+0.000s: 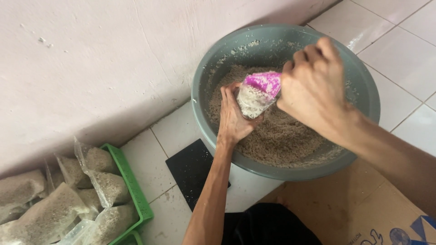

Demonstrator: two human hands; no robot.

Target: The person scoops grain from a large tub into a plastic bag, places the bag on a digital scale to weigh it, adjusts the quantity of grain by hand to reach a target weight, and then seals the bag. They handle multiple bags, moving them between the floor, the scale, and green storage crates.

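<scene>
A large grey basin (204,77) on the tiled floor holds pale, crumbly grain. My left hand (232,119) reaches into it and grips a small clear plastic bag (252,102), partly filled with the grain. My right hand (313,88) holds a pink scoop (265,83) tipped over the bag's mouth. The scoop's handle is hidden inside my fist.
A green crate (136,193) at the lower left holds several filled clear bags (104,183). A flat black square object (193,170) lies on the floor tiles beside the basin. A pale pink wall (91,68) runs behind. Brown cardboard (363,208) lies at the lower right.
</scene>
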